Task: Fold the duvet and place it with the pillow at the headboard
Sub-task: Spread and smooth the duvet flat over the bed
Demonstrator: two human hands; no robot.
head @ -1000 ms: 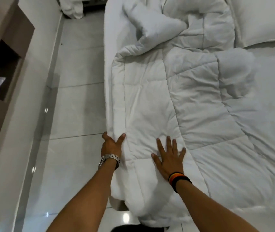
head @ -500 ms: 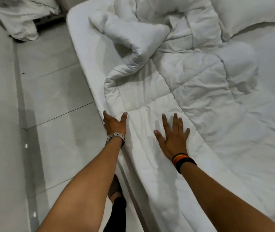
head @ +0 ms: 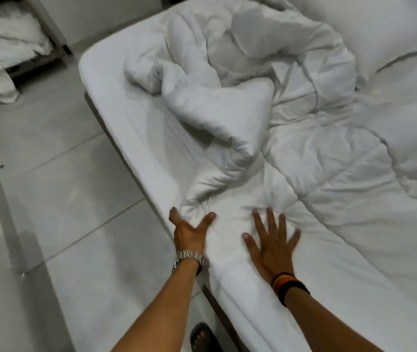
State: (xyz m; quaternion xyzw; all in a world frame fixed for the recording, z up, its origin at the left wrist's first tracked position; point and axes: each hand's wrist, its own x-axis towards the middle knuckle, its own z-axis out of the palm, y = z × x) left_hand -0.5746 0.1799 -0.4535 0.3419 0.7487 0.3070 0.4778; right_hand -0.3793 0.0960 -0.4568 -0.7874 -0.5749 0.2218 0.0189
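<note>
A white quilted duvet point(head: 329, 179) lies across the bed, flat near me and bunched into a twisted heap point(head: 217, 97) farther up. My left hand point(head: 189, 232), watch on the wrist, presses against the duvet's folded edge at the mattress side, thumb and fingers spread around it. Flat on the duvet just to the right rests my right hand point(head: 270, 242), fingers spread, with striped bands on the wrist. A white pillow point(head: 380, 29) lies at the top right, partly under the duvet heap.
The bed's mattress point(head: 116, 105) runs diagonally, its left edge bordering grey floor tiles point(head: 57, 199). A pile of white linen point(head: 1, 59) sits on the floor at the top left. My sandalled foot point(head: 203, 339) stands beside the bed below my arms.
Both hands have slid along the duvet's edge toward the bunched end while staying pressed on it. The view has turned, so the bed now runs diagonally.
</note>
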